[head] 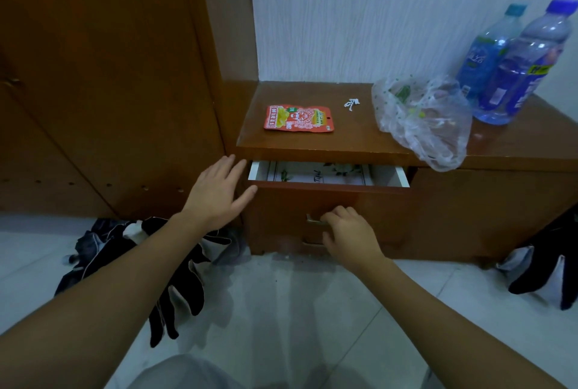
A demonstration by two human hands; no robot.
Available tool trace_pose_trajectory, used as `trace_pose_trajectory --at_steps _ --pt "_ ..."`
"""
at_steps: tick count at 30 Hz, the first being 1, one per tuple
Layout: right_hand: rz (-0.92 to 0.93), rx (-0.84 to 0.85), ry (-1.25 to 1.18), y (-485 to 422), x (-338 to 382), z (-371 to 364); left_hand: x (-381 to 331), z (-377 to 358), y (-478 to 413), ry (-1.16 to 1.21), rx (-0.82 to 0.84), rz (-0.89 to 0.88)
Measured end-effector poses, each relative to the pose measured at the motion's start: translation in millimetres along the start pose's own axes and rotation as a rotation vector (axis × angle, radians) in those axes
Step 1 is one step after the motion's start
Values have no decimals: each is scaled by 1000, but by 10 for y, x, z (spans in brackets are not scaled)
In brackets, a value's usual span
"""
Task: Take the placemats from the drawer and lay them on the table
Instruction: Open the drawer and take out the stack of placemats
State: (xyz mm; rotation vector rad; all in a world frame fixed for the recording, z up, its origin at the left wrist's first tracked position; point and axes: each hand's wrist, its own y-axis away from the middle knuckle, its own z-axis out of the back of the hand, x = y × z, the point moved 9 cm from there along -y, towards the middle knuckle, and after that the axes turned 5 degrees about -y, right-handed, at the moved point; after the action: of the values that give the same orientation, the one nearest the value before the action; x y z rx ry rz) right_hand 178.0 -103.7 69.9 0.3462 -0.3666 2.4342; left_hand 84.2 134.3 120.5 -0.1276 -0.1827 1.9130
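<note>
The top drawer (pixel 331 201) of a low brown wooden table (pixel 344 141) stands pulled out a little. Inside lies a white placemat (pixel 319 173) with a green leaf print, only partly visible. My right hand (pixel 350 237) is curled on the metal handle (pixel 314 220) on the drawer front. My left hand (pixel 219 190) hovers open with fingers spread, just left of the drawer's left corner, holding nothing.
On the tabletop lie a red snack packet (pixel 298 118), a small white scrap (pixel 352 104), a crumpled clear plastic bag (pixel 422 119) and two blue water bottles (pixel 513 69). A brown wardrobe (pixel 103 75) stands left. Dark clothes (pixel 131 251) and shoes (pixel 544 266) lie on the tiled floor.
</note>
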Motion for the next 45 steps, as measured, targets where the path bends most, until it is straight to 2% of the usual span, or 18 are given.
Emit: trace_pose_trajectory --at_steps 11,16,21,28,30,34,36,41,45 --pt "15 2 12 627 175 -70 -22 64 166 93 77 17" --pt "-14 3 -7 881 214 -113 -316 119 426 101 86 -68" --pt "-37 0 -8 985 275 -87 -512 184 610 156 109 -59" --pt "-2 92 -4 1324 511 -7 -612 224 852 181 96 -52" --pt "19 39 -60 1369 602 177 -605 210 902 184 97 -57" --pt "88 -174 -124 1144 747 728 -573 242 858 181 95 -50" --pt "93 -215 -129 876 742 911 -557 282 801 181 83 -46" --pt "49 -148 -127 104 483 893 -524 299 646 196 77 -22" --pt "26 18 -85 -324 169 575 -587 194 544 179 89 -25"
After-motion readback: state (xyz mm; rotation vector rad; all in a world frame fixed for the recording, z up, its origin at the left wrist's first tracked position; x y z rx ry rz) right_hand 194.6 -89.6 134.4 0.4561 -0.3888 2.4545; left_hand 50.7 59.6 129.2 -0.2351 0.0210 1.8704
